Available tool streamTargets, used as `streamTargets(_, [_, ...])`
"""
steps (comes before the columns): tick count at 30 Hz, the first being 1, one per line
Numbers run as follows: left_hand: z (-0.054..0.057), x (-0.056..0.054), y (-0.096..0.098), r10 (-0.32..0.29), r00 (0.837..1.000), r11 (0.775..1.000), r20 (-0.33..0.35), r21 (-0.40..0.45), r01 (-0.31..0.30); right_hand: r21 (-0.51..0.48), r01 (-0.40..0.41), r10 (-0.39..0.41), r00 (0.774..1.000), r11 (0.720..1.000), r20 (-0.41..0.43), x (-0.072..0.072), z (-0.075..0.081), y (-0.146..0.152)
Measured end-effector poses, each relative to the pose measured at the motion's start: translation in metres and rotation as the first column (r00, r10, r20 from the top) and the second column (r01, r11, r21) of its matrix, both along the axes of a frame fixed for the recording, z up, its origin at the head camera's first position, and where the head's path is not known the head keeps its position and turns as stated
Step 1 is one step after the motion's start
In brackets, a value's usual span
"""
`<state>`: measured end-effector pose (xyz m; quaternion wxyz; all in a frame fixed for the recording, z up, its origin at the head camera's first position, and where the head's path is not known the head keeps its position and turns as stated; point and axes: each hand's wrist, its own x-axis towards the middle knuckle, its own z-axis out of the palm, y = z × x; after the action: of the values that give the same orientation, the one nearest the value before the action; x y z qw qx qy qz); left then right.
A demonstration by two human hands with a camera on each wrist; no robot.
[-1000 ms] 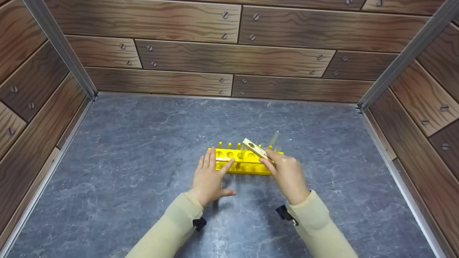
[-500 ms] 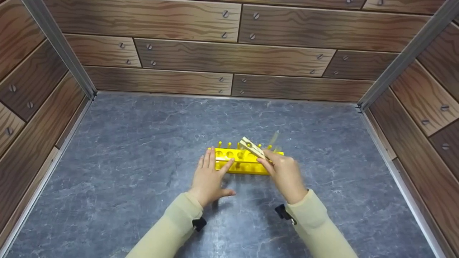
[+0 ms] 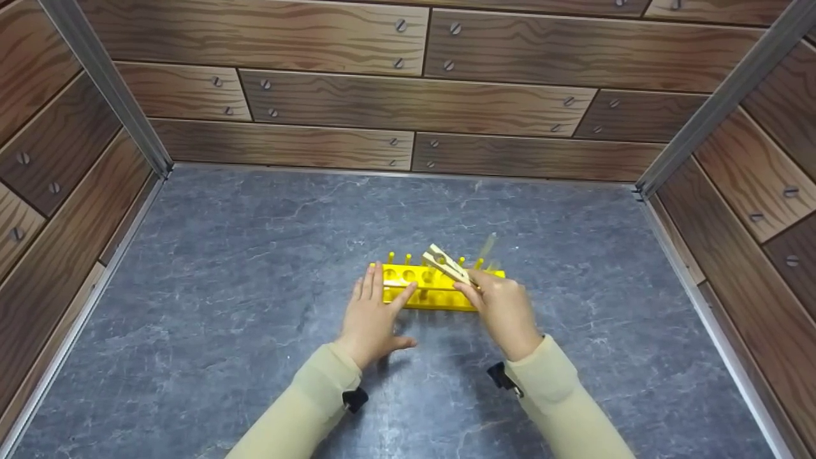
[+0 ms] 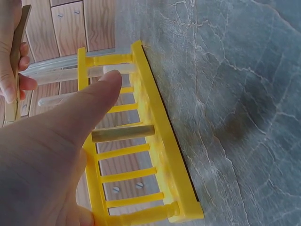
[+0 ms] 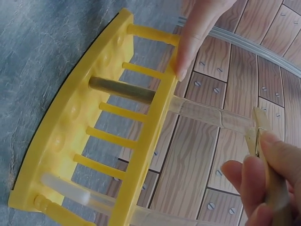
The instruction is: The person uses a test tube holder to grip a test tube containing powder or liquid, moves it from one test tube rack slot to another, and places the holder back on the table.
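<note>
A yellow test tube rack [image 3: 440,301] stands on the floor, with round holes along its top and pegs behind. My left hand [image 3: 370,328] touches its left end, fingers spread and straight. In my right hand [image 3: 510,312] I grip a wooden test tube clamp [image 3: 446,264] near the rack's top. Seen from the right wrist, the clamp's tip [image 5: 257,120] lies at the mouth of a glass test tube [image 5: 207,113] whose lower part holds dark liquid. Whether it grips the tube, I cannot tell. Another clear test tube [image 5: 70,188] stands toward the rack's right end.
The grey marbled floor [image 3: 255,255] surrounds the rack. Wood-patterned panels [image 3: 408,95] enclose the back and both sides, with metal strips [image 3: 714,102] along the corners.
The clamp has shifted slightly to the left, and its two arms look wider apart. My right hand moved slightly left with it. My left hand stays on the rack.
</note>
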<state>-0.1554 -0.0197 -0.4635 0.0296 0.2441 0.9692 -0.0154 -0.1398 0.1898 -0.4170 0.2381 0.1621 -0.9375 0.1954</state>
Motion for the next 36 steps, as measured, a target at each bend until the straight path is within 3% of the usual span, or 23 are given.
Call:
streamTargets(27, [-0.0034,-0.0009,0.0002,0.005,1.000,1.000,-0.017,0.017,-0.005,0.074,0.035,-0.033,0.999,0.997,-0.029,-0.0033,-0.0001,-0.0042])
streamTargets(36, [-0.0034,-0.0003,-0.0004,0.000,0.999,1.000,-0.035,0.000,0.000,0.079,0.003,0.001,0.998,0.997,-0.056,-0.0038,-0.0049,-0.0022])
